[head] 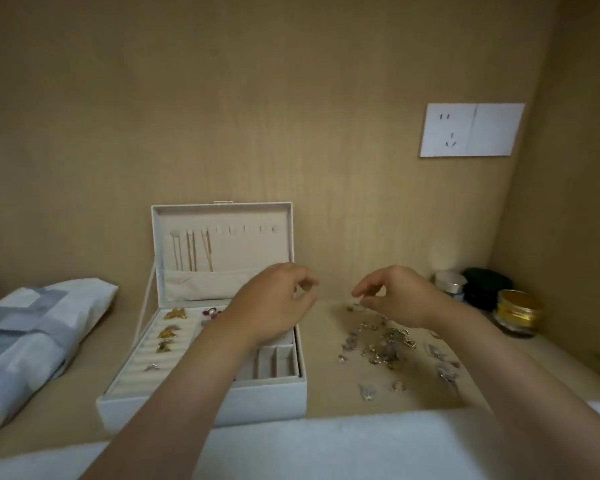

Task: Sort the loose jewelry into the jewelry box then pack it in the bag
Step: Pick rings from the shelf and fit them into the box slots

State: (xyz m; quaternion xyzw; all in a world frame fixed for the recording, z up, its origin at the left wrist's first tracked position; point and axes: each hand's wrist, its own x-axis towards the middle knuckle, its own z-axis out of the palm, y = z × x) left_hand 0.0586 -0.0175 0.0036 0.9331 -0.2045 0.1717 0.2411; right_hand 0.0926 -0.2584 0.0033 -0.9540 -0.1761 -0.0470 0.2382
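Observation:
A white jewelry box (274, 396) stands open on the wooden surface, its lid (222, 251) upright with several gold chains hanging inside. Gold brooches (174, 315) and a small ring lie on its ridged left tray. Loose silver and gold jewelry (388, 344) is scattered to the right of the box. My left hand (274, 306) hovers over the box's back right part with fingers loosely curled; whether it holds something is unclear. My right hand (395, 296) is above the far edge of the pile and pinches a small silver piece (357, 303). A patterned grey and white bag (25, 334) lies at the left.
Jars stand in the back right corner: a silver-lidded one (449, 284), a dark round container (487, 287) and a gold-lidded jar (516, 311). A white wall socket (471, 129) is on the back panel. White fabric (326, 445) lies along the front edge.

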